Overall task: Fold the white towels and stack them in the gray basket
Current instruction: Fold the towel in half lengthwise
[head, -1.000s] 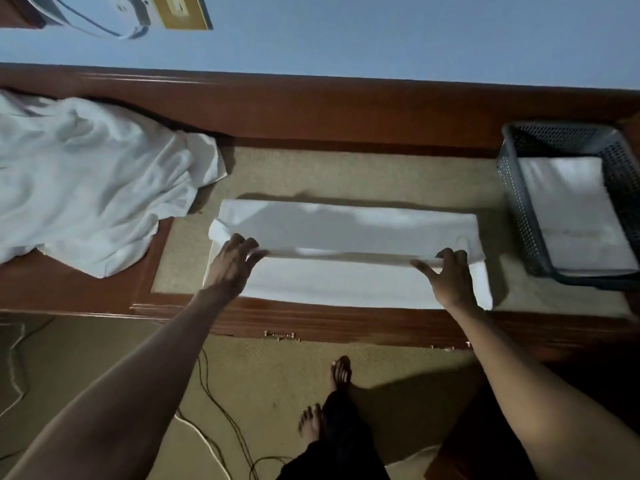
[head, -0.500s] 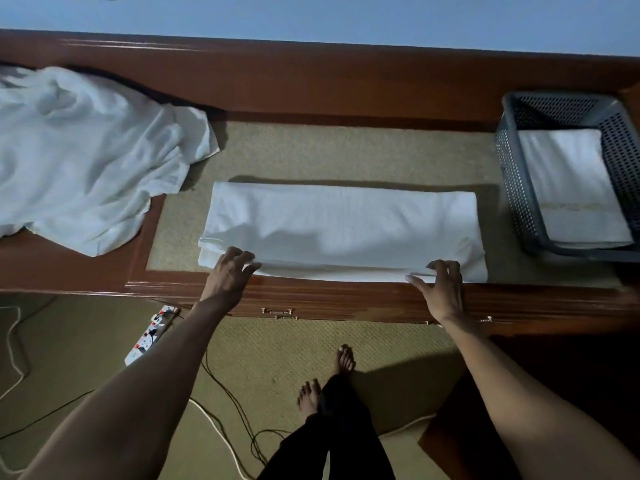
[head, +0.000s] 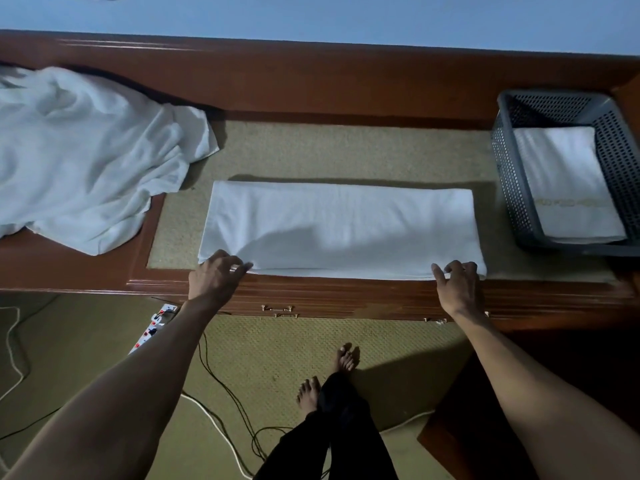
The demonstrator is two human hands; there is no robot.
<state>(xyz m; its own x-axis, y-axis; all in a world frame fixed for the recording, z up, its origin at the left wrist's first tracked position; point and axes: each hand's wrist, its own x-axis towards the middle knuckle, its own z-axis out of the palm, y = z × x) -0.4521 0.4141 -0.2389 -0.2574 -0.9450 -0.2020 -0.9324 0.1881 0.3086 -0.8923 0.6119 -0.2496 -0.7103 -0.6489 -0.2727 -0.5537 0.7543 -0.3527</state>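
Observation:
A white towel lies folded into a long strip on the tan mat of the wooden table. My left hand pinches its near left corner and my right hand pinches its near right corner, both at the table's front edge. The gray basket stands at the right with a folded white towel lying flat inside it. A crumpled heap of white towels lies on the table at the left.
A raised wooden back rail runs behind the mat. Drawer handles show on the table front. On the carpeted floor are a power strip, several cables, and my bare feet.
Both hands drew the towel's top layer toward me and down onto the near edge, so the strip is now folded narrower. The camera view shifted slightly.

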